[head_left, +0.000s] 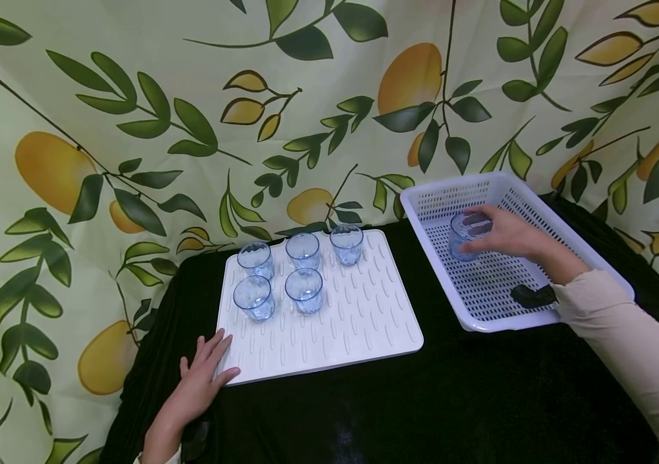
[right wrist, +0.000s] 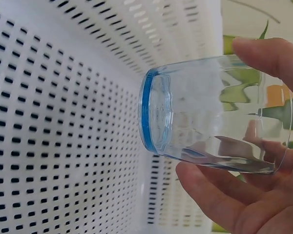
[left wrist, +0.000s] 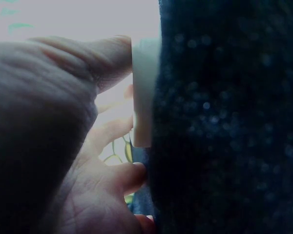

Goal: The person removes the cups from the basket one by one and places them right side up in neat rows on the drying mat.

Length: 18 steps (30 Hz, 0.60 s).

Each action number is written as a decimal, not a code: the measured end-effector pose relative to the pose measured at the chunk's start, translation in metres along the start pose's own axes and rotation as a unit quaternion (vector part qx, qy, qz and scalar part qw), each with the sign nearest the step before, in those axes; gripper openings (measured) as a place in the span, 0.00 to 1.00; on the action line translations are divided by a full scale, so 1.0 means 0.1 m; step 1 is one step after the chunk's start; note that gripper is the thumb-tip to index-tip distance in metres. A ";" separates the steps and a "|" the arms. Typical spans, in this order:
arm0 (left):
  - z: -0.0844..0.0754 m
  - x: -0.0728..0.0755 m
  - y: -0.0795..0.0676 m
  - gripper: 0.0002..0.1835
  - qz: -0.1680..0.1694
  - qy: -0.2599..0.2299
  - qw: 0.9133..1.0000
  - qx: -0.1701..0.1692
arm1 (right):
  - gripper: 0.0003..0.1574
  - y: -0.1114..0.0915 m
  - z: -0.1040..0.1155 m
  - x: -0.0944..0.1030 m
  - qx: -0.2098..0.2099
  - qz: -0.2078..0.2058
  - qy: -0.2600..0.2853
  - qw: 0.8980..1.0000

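Observation:
My right hand (head_left: 506,233) holds a clear, blue-tinted drinking glass (head_left: 460,240) inside the white perforated basket (head_left: 506,324). In the right wrist view the thumb lies on one side of this glass (right wrist: 200,112) and the fingers on the other, its thick blue base facing the basket floor. At the near left corner of a white ridged drying mat (head_left: 364,316), my left hand (head_left: 196,386) rests with fingers spread along the edge. The left wrist view shows its thumb against the mat's side (left wrist: 145,92). Several similar glasses (head_left: 305,293) stand upright on the mat's left and back part.
Black cloth (head_left: 329,412) covers the table under mat and basket. A patterned fabric backdrop (head_left: 190,96) with fruit and leaves hangs right behind them. The basket's raised walls surround the right hand. A black wrist strap (head_left: 532,296) shows at the right sleeve.

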<state>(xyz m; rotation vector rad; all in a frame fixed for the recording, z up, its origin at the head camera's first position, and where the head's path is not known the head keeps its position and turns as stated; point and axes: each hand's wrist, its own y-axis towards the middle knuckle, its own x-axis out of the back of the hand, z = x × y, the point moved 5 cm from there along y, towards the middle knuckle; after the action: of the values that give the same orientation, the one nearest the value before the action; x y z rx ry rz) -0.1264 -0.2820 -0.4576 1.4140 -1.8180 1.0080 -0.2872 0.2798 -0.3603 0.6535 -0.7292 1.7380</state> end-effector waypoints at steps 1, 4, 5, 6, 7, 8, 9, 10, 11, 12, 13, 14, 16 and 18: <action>0.00 0.00 0.00 0.38 -0.001 -0.001 1.000 -0.001 | 0.60 -0.01 0.03 0.00 -0.001 -0.003 -0.004 1.000; 0.00 0.00 0.00 0.38 -0.003 0.000 1.000 -0.003 | 0.59 -0.04 0.12 0.00 0.002 -0.010 -0.015 1.000; 0.00 0.00 0.00 0.38 -0.002 0.001 1.000 -0.002 | 0.59 -0.04 0.14 0.00 0.003 -0.010 -0.017 1.000; 0.00 -0.01 0.00 0.38 -0.001 0.002 1.000 0.000 | 0.60 -0.05 0.16 0.00 0.005 -0.010 -0.019 1.000; 0.01 -0.01 0.00 0.38 0.002 0.002 1.000 0.002 | 0.60 -0.06 0.19 0.00 0.006 -0.010 -0.018 1.000; 0.01 -0.01 0.00 0.38 0.005 0.003 1.000 0.005 | 0.60 -0.06 0.20 -0.01 0.008 -0.009 -0.016 1.000; 0.01 -0.01 0.00 0.39 0.007 0.003 1.000 0.008 | 0.60 -0.06 0.22 -0.01 0.008 -0.008 -0.015 1.000; 0.02 -0.02 0.00 0.39 0.009 0.002 1.000 0.010 | 0.60 -0.07 0.23 -0.02 0.009 -0.008 -0.013 1.000; 0.02 -0.02 0.00 0.39 0.011 0.002 1.000 0.011 | 0.60 -0.07 0.25 -0.02 0.009 -0.007 -0.010 1.000; 0.01 -0.02 0.00 0.39 0.012 0.001 1.000 0.011 | 0.60 -0.07 0.27 -0.02 0.009 -0.007 -0.009 1.000; 0.01 -0.02 0.00 0.39 0.011 -0.001 1.000 0.011 | 0.60 -0.08 0.29 -0.02 0.009 -0.008 -0.006 1.000; 0.01 -0.01 0.00 0.39 0.010 -0.001 1.000 0.009 | 0.60 -0.08 0.30 -0.02 0.010 -0.009 -0.005 1.000; 0.00 -0.01 0.00 0.39 0.006 -0.002 1.000 0.006 | 0.59 -0.09 0.34 -0.02 0.011 -0.011 -0.006 1.000; 0.00 0.00 0.00 0.39 0.002 -0.002 1.000 0.001 | 0.59 -0.10 0.37 -0.02 0.012 -0.012 -0.006 1.000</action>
<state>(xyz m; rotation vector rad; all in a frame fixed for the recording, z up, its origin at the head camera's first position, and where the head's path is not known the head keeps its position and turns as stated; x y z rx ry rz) -0.1261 -0.2824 -0.4576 1.4156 -1.8242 1.0110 -0.2743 0.2533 -0.3358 0.6874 -0.7063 1.7241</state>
